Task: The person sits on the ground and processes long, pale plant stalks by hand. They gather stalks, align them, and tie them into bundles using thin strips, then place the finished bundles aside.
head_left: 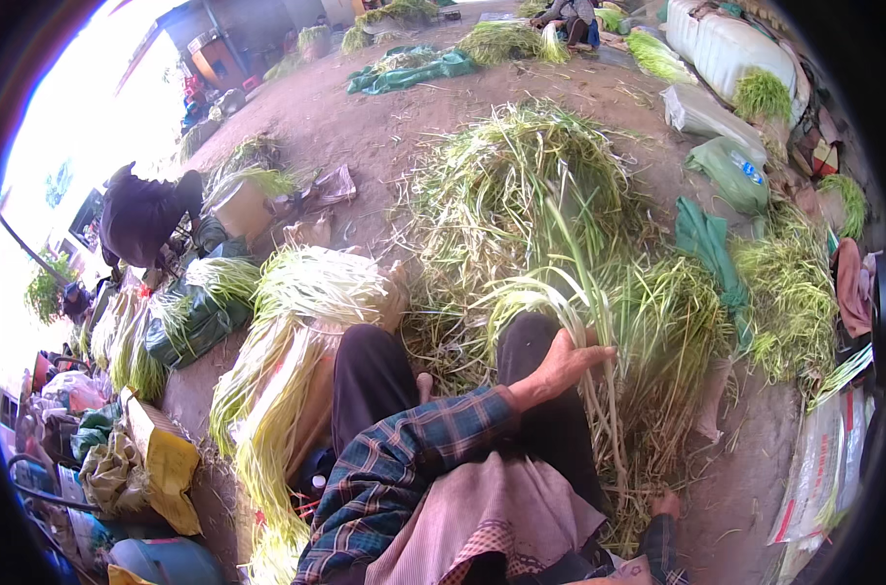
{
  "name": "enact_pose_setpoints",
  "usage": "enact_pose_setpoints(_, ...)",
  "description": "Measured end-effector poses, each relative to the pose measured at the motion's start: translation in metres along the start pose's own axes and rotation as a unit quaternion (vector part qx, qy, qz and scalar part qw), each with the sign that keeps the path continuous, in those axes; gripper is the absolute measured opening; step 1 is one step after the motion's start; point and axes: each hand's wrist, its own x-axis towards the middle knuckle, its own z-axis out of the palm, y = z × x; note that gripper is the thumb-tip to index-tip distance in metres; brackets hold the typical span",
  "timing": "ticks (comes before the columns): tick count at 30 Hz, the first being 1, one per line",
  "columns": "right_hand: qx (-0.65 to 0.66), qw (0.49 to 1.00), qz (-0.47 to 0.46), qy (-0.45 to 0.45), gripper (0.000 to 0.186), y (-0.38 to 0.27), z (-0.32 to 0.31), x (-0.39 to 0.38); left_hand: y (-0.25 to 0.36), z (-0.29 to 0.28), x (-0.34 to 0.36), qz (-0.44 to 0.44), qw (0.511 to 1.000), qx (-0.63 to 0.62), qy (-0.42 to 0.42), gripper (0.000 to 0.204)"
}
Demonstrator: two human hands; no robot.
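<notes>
My left hand (pixel 563 369) is closed around a few long green-and-white leafy stalks (pixel 604 414), which look like green garlic. Their leaves fan up and over to the left, and the pale lower stems hang down past my right knee. Low at the right, my right hand (pixel 666 504) is small in view beside the root ends, its fingers curled. What it pinches there is too small to make out. Beneath and beyond the held stalks lies a loose heap of the same greens (pixel 657 331). A bundle of paler, cleaned-looking stalks (pixel 316 283) lies by my left knee.
A big tangled pile of greens (pixel 531 185) rises ahead on the bare ground. Another person in dark clothes (pixel 145 219) bends at the left near a green sack (pixel 194 322). Yellow packaging (pixel 160 458) and a blue container (pixel 165 563) sit lower left; white sacks (pixel 828 468) lie right.
</notes>
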Motion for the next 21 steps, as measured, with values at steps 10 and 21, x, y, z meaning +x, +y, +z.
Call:
enact_pose_setpoints(10, 0.413, 0.856, -0.31, 0.029, 0.017, -0.204, -0.089, -0.018, -0.01, -0.001, 0.003, -0.024, 0.995, 0.085, -0.056, 0.017)
enact_pose_setpoints(21, 0.608, 0.718, -0.329, -0.081, 0.017, -0.29, -0.136, -0.069, -0.013, 0.003, 0.003, -0.001, 0.984, 0.174, -0.033, 0.01)
